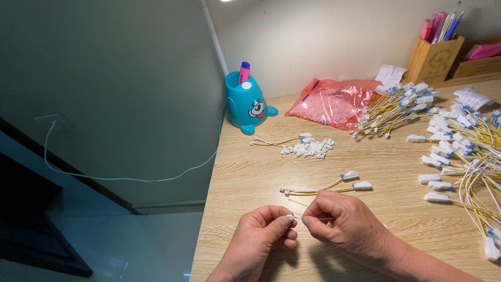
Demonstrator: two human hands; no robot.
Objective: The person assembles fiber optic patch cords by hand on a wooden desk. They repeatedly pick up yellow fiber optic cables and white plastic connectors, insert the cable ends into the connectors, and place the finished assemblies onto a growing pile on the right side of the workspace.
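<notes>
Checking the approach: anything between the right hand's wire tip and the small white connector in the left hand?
Nothing visible. The left hand pinches the white connector; the right hand holds the wire right at it, only a bare gap between the fingertips.

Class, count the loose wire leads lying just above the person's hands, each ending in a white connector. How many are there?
2. Both wire leads lie side by side on the table above the hands: one white connector sits upper right, the other white connector just below it. Further strands may be hidden between them.

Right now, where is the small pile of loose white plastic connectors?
In the head view, the small pile of loose white plastic connectors lies on the wooden table, just right of the blue bear-shaped pen holder and below the red plastic bag.
</notes>
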